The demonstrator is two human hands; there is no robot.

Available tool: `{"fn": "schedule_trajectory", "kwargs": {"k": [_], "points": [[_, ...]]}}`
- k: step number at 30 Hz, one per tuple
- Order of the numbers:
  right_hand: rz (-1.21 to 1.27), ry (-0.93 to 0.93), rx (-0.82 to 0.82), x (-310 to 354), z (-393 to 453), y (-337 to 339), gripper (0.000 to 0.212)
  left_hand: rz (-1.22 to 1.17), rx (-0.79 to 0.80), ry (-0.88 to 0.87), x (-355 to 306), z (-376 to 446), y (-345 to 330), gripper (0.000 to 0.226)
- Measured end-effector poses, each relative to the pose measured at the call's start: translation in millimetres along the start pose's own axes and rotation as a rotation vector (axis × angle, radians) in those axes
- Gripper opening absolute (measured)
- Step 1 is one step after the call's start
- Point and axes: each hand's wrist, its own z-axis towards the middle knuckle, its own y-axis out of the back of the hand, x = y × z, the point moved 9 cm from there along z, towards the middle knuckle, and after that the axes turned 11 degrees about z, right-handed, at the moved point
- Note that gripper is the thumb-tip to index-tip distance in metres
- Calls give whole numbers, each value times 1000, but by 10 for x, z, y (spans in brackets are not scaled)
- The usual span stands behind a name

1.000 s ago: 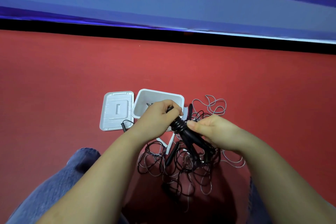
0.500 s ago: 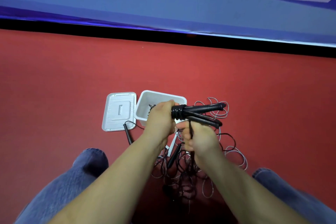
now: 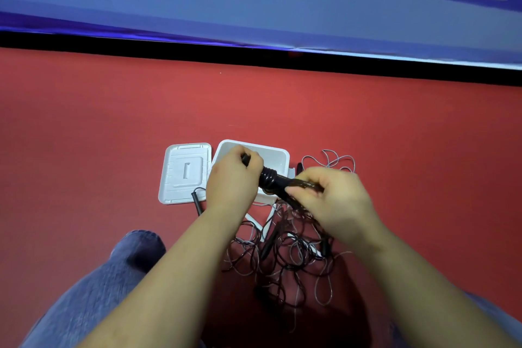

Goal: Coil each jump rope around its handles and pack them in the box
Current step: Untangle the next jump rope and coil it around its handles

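Open red floor (image 3: 282, 110) extends beyond the white box (image 3: 282, 162), left of the lid (image 3: 185, 174), and to the far right, giving unobstructed passage; the left hand (image 3: 233, 181), gripping the black handles (image 3: 282, 181) wound with cord, overlaps the box opening and covers much of it; the right hand (image 3: 336, 200) closes on the handles just right of the box; the lid lies flat just beside the box's left wall; a tangle of loose ropes (image 3: 285, 251) covers the floor between the forearms and near the box; 1 knee in blue denim (image 3: 113, 277) bounds the lower left.
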Motion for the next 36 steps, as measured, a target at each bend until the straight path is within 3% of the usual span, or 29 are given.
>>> {"fn": "schedule_trajectory", "kwargs": {"k": [3, 6, 8, 11, 16, 22, 24, 26, 28, 30, 32, 36], "points": [[-59, 52, -39, 15, 33, 109, 22, 37, 114, -45, -52, -7, -81, 19], [-185, 38, 99, -16, 42, 20, 23, -30, 230, -101, -95, -2, -132, 17], [-143, -17, 217, -110, 52, -37, 20, -94, 336, -139, -134, -34, -182, 16], [114, -180, 379, -229, -6, -176, 43, -199, 440, -200, -217, -100, -225, 15], [477, -304, 466, -238, -72, -280, 50, -272, 449, -205, -296, -152, -194, 20], [1214, -536, 412, -142, -139, -516, 43, -703, 468, 49, -296, -163, -287, 25], [1322, -544, 225, -263, -81, -602, 52, -787, 442, 149, -235, -166, -355, 24], [1072, -508, -68, -453, -49, -554, 52, -793, 380, 255, -109, -170, -443, 22], [848, -487, -226, -505, -65, -514, 45, -765, 298, 351, 30, -168, -483, 24], [869, -478, -232, -492, -74, -581, 32, -708, 185, 385, 133, -152, -428, 25], [1032, -476, -162, -421, -58, -687, 21, -566, 58, 310, 130, -144, -271, 22], [1210, -520, -68, -340, -40, -778, 36, -466, -125, 32, -101, -266, -27, 19]]}}
